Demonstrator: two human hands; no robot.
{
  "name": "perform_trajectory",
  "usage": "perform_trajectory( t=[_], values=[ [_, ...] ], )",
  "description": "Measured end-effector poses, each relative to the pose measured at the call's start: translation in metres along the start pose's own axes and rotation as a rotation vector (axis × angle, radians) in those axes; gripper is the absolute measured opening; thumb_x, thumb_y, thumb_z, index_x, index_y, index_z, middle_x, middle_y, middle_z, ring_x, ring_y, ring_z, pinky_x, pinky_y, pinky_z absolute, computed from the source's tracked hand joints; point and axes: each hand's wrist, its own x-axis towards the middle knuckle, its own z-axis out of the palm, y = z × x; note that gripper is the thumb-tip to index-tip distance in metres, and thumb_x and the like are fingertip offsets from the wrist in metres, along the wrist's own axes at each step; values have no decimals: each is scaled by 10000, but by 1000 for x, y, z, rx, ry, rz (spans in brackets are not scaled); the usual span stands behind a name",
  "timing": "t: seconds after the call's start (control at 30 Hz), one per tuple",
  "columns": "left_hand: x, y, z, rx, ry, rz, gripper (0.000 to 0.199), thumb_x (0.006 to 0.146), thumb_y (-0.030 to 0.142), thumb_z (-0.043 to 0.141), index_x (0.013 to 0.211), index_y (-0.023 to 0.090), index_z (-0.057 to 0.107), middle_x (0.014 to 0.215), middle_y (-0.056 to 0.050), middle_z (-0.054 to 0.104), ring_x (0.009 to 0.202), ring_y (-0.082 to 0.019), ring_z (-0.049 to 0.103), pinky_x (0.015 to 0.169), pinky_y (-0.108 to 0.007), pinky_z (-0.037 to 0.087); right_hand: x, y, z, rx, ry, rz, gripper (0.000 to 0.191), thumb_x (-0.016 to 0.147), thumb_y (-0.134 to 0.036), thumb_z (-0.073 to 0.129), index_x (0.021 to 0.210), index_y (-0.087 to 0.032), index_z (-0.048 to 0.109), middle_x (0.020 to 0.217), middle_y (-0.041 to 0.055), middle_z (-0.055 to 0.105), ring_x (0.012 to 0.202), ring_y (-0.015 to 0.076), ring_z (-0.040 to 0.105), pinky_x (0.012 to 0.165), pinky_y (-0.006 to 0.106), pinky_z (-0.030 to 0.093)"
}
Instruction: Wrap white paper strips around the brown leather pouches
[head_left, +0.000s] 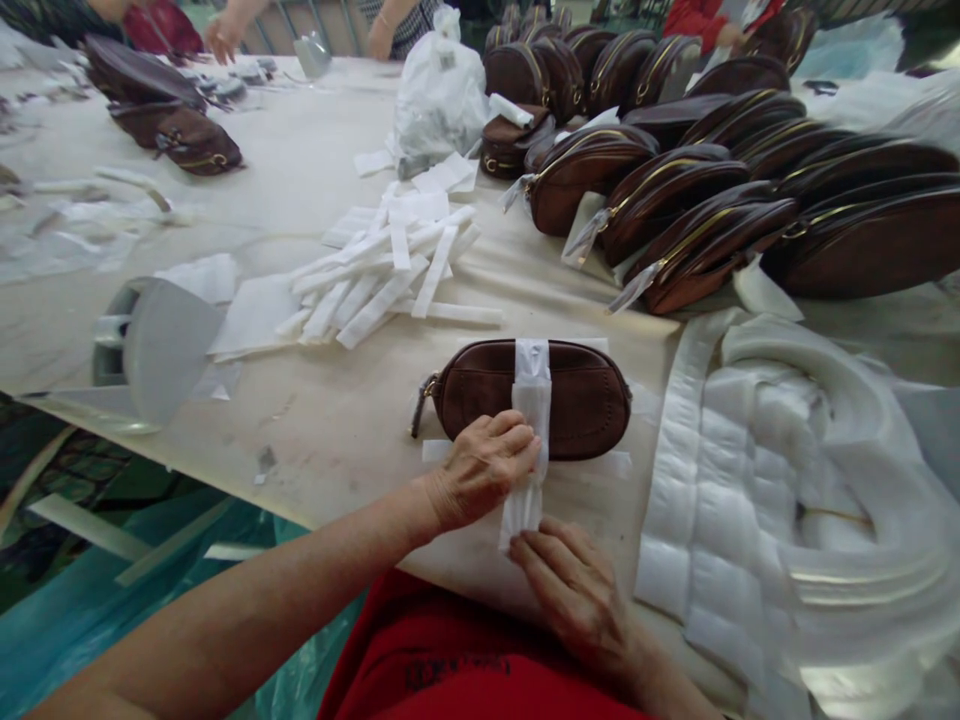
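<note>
A dark brown oval zip bag (472,392) lies on its side in front of me, its zipper pull sticking out at the left end. Down across its middle runs a white wrapping strip (532,362), which hangs past the bag's near edge. My left hand (484,468) is closed, its curled fingers pressed on the strip at the lower part of the bag. Nearer my body, my right hand (574,585) pinches the strip's loose end between thumb and fingers. Another thin white strip (619,464) shows partly from beneath the bag.
Loose white strips (390,265) lie piled beyond the bag. A tape dispenser (161,345) stands at the table's left edge. Several finished brown bags (705,220) fill the back right. Rolled padded plastic (720,500) lies at right. Other people's hands (225,38) are across the table.
</note>
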Motion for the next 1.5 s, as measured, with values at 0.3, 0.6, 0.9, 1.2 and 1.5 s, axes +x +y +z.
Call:
perform_trajectory(
  t=[0.3, 0.6, 0.9, 1.2, 1.5],
  values=[
    [-4, 4, 1, 162, 60, 73, 134, 928, 100, 464, 997, 80, 577, 950, -65, 666, 960, -182, 596, 879, -374, 435, 1, -12, -19, 54, -52, -40, 351, 931, -68, 296, 865, -96, 640, 726, 93, 636, 715, 181, 556, 658, 299, 477],
    [-17, -3, 13, 52, 158, 124, 157, 908, 97, 471, 1019, 69, 578, 1028, -119, 670, 1046, -222, 601, 838, -354, 493, 40, 1, -43, 14, -106, -187, 298, 914, -83, 346, 911, -83, 644, 724, 100, 641, 699, 193, 568, 641, 331, 492],
    [-26, -8, 12, -225, 115, 64, 301, 790, 44, 401, 1046, 38, 560, 1059, -182, 648, 1202, -262, 513, 912, -384, 518, 107, 75, -34, 158, 25, -66, 236, 871, -86, 465, 881, -202, 671, 716, 45, 620, 701, 156, 571, 605, 273, 502],
    [-28, -7, 17, -242, 142, 50, 216, 761, 130, 462, 889, 47, 617, 1088, -206, 628, 1208, -315, 500, 908, -410, 526, 105, 109, -4, 81, 36, 294, 187, 789, -111, 558, 745, -237, 688, 745, 17, 583, 712, 151, 561, 614, 276, 491],
    [16, -6, 3, -78, 138, -88, 109, 868, 103, 480, 843, 88, 585, 847, -95, 590, 849, -206, 574, 781, -346, 511, 101, 114, 5, 125, 82, 355, 148, 777, -106, 576, 728, -215, 664, 783, 24, 576, 759, 156, 571, 662, 279, 502]
  ],
)
